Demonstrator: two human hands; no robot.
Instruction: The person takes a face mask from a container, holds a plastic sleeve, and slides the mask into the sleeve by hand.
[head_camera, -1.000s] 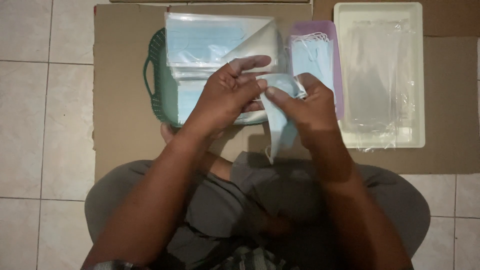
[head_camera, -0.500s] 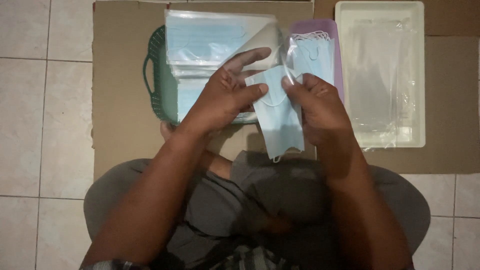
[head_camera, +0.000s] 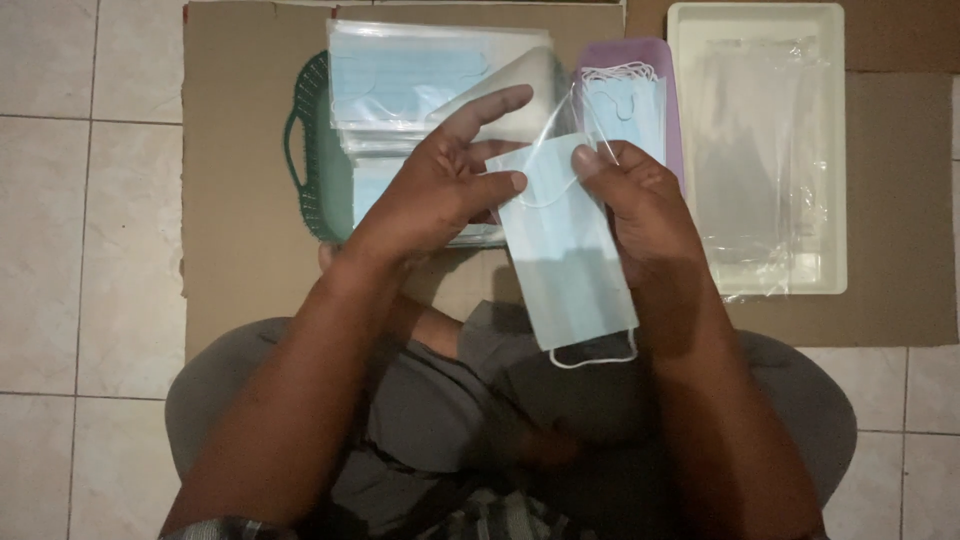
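Both hands, left hand (head_camera: 440, 195) and right hand (head_camera: 640, 215), pinch one blue mask (head_camera: 565, 255) and clear sleeve (head_camera: 560, 125); mask not yet bagged, bagged packs (head_camera: 420, 80) stacked far left.

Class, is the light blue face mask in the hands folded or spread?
Spread: the light blue face mask hangs flat, full length showing.

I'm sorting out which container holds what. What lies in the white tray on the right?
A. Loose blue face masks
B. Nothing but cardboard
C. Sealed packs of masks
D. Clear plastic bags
D: the white tray holds only clear plastic bags; the loose masks sit in the purple tray, and the sealed packs lie on the green basket.
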